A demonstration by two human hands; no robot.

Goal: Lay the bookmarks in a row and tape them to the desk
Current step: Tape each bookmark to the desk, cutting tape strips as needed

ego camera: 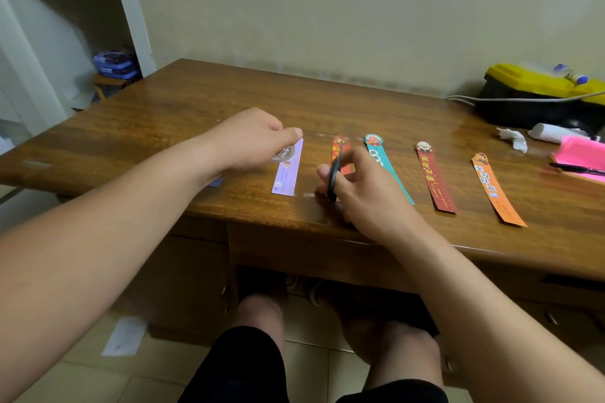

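Note:
Several bookmarks lie in a row on the wooden desk (196,98): a lilac one (287,177), a red one (337,149) partly behind my right hand, a teal one (389,170), a dark red one (435,178) and an orange one (494,191). My left hand (252,141) holds a clear tape roll (284,154) over the top of the lilac bookmark. My right hand (363,193) grips black scissors (334,173), blades pointing away from me, between the lilac and red bookmarks. Part of another purple bookmark (215,181) peeks out under my left forearm.
A yellow and black toolbox (537,91) with a white cable stands at the back right. Crumpled white tissue (514,137), a paper roll (553,132) and pink paper (582,154) with a black pen (576,168) lie at the right edge. White shelves (65,10) stand at the left.

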